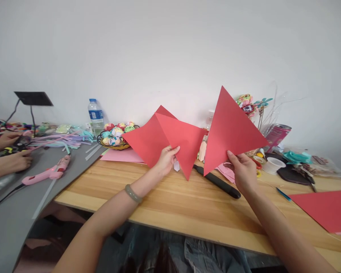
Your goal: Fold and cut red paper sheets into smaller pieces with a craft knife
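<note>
My left hand [167, 158] pinches red paper sheets [143, 138] above the wooden table, thumb on the front. The front piece [182, 138] tapers to a point at the bottom; how many layers lie behind it I cannot tell. My right hand [242, 170] is closed on the lower edge of a red paper triangle [230, 132], which is held upright with one tip pointing up. The two hands' papers are apart. Below them a black pen-like tool [218, 184] lies on the table. More red paper [326, 208] lies at the right.
At the left, another person's hands [14, 151] work beside a pink glue gun [49, 172] on a grey mat. A water bottle [96, 115] and a basket of paper flowers [116, 138] stand near the wall. At right are a white spool [273, 165] and a pink can [278, 136].
</note>
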{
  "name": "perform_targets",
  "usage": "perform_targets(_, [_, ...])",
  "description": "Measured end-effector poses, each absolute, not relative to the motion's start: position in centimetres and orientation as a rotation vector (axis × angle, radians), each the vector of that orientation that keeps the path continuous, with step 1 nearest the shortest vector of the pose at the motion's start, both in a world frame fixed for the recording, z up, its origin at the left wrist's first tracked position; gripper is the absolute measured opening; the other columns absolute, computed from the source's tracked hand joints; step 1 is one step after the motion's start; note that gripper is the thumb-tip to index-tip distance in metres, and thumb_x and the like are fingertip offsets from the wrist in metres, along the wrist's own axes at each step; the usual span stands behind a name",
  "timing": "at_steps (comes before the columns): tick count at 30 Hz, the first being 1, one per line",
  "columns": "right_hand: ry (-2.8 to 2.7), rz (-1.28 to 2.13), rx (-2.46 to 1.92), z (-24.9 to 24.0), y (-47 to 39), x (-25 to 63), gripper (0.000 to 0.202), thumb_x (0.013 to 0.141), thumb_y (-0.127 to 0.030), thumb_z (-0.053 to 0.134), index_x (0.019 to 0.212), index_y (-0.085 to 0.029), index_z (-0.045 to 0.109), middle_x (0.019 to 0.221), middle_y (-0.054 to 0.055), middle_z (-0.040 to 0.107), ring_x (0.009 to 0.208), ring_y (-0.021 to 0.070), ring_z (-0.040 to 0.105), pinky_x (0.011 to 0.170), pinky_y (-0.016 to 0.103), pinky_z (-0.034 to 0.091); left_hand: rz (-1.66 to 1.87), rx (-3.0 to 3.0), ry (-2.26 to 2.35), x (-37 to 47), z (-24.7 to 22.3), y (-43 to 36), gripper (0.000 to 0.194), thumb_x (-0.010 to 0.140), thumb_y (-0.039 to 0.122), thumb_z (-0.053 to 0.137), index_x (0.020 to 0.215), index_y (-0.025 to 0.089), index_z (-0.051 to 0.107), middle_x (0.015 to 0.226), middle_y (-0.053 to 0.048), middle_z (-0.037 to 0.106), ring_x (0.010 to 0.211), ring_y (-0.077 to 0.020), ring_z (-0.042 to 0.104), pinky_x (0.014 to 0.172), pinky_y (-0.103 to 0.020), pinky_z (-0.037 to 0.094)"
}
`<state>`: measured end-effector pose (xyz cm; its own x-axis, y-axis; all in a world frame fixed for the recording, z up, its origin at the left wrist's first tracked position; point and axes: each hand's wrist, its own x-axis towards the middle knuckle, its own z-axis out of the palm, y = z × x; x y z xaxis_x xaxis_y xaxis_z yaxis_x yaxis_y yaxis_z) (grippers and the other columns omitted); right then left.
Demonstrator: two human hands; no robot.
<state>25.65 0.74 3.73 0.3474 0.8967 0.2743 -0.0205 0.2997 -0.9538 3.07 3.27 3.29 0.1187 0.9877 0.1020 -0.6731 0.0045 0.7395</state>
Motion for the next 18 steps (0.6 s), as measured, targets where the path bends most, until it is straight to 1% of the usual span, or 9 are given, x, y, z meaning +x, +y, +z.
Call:
perform_targets(6, [-1.101,0.767,-1.073,3.7,0.7,25.4,0.03,0.068,-0.049,0.065,0.082,-0.022,0.061,0.082,0.0,0.065,0.066,0.0118,0.057,0.06,0.026,0.051,1.392,0.711,0.474,3.0,3.3,3.4,0.019,0.065,0.009,0.07,0.082,0.013,0.062,0.085,-0.003,0.066,0.073,-0.0106,0.063,0.07,-0.023,0.048])
perform_targets(10, [-1.287,0.851,-1.091,3.5,0.4,24.7,0.035,0.065,-0.048,0.067,0.085,-0.02,0.065,0.083,0.002,0.067,0.072,0.0158,0.061,0.067,0.031,0.052,1.335,0.661,0.429,3.4,3.2,3.0,0.018,0.065,0.003,0.066,0.076,0.015,0.057,0.079,0.0,0.064,0.068,-0.0099,0.062,0.067,-0.023,0.048])
perform_targets(12, [-1.362,0.885,-1.114,3.4,0.2,24.2,0.034,0.065,-0.047,0.067,0.083,-0.018,0.066,0.081,0.003,0.068,0.074,0.0174,0.061,0.067,0.031,0.051,1.296,0.661,0.424,3.7,3.1,2.7,0.022,0.064,-0.002,0.061,0.075,0.015,0.055,0.079,0.0,0.064,0.068,-0.0101,0.062,0.066,-0.023,0.048])
perform_targets(15, [-1.405,0.88,-1.156,3.2,0.1,23.9,0.031,0.068,-0.046,0.063,0.08,-0.017,0.066,0.079,0.003,0.068,0.074,0.0181,0.061,0.065,0.031,0.05,1.236,0.667,0.379,4.1,2.8,2.1,0.031,0.058,-0.01,0.053,0.076,0.016,0.055,0.084,0.0,0.064,0.074,-0.0109,0.063,0.068,-0.023,0.048])
perform_targets(16, [-1.413,0.875,-1.166,3.1,0.0,23.9,0.031,0.069,-0.046,0.062,0.08,-0.017,0.065,0.079,0.003,0.068,0.074,0.0183,0.061,0.065,0.031,0.05,1.219,0.669,0.357,4.3,2.8,2.0,0.033,0.058,-0.011,0.053,0.077,0.016,0.056,0.086,0.0,0.064,0.075,-0.0112,0.063,0.068,-0.023,0.048])
perform_targets(18, [-1.433,0.873,-1.177,3.0,0.0,23.9,0.032,0.07,-0.046,0.061,0.081,-0.017,0.065,0.081,0.004,0.068,0.076,0.0192,0.061,0.067,0.031,0.05,1.187,0.671,0.331,4.5,2.6,1.8,0.03,0.062,-0.008,0.055,0.081,0.015,0.058,0.089,-0.001,0.065,0.078,-0.0123,0.063,0.071,-0.024,0.048])
